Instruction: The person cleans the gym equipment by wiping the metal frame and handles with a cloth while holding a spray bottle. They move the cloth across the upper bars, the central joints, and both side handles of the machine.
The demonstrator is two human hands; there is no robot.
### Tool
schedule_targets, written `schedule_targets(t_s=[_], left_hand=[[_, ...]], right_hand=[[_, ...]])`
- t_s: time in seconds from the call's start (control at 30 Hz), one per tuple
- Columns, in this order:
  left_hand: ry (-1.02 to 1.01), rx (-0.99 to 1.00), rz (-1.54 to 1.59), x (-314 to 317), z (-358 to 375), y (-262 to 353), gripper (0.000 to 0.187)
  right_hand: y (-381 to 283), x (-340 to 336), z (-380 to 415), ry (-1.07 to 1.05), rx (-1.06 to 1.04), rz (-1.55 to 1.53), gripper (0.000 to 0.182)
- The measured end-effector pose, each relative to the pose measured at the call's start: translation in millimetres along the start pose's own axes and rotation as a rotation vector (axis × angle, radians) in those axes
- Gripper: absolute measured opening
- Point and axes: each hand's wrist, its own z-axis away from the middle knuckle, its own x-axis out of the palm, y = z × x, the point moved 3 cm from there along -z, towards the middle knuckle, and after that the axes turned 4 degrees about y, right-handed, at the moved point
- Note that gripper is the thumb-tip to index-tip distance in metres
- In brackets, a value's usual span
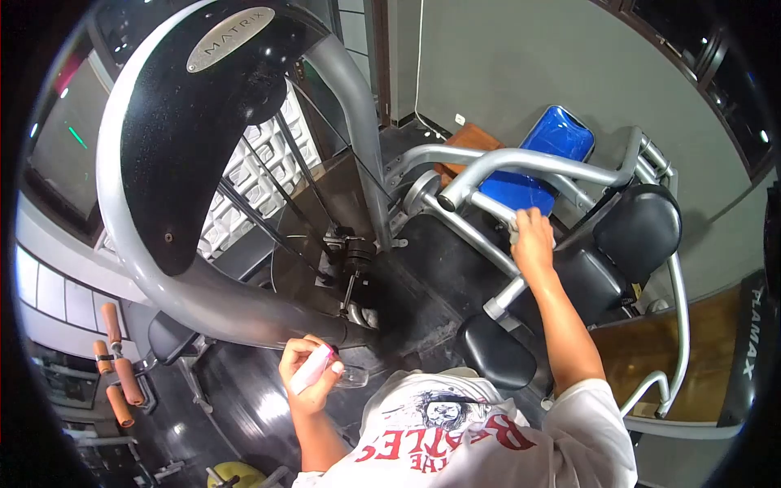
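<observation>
My left hand is closed around a small bottle with a pink-and-white top and a clear body, held tilted sideways in front of the shirt. My right hand reaches forward, its fingers curled over a silver metal tube of an exercise machine. A bit of pale grey material, like a cloth, shows at the edge of those fingers, pressed against the tube. Most of it is hidden under the hand.
A large grey-and-black machine tower marked MATRIX rises at left, with rods and cables inside. Black pads and a lower pad flank my right arm. Behind stand a blue seat, a brown board and a grey wall.
</observation>
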Motion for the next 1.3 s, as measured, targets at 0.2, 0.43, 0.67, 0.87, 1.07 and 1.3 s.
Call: schedule_targets(t_s=[0.2, 0.43, 0.67, 0.87, 1.07, 1.3], left_hand=[[-0.077, 0.024, 0.060, 18, 3, 4, 0.036], [-0.049, 0.021, 0.104, 16, 7, -1, 0.036], [0.062, 0.042, 0.034, -15, 3, -5, 0.036], [0.047, 0.102, 0.028, -4, -5, 5, 0.035], [-0.039, 0.103, 0.016, 20, -18, -3, 0.038], [-0.018, 0.050, 0.050, 7, -13, 2, 0.034]], right_hand=[[-39, 72, -61, -0.080, -0.095, -0.137, 0.037], [-29, 21, -27, -0.111, -0.186, -0.105, 0.032], [-7, 6, -6, -0.120, -0.076, 0.001, 0.046], [-42, 63, -53, -0.082, -0.059, -0.108, 0.047], [-39, 49, -49, -0.184, -0.073, -0.100, 0.038], [3, -14, -6, -0.137, 0.008, -0.052, 0.041]])
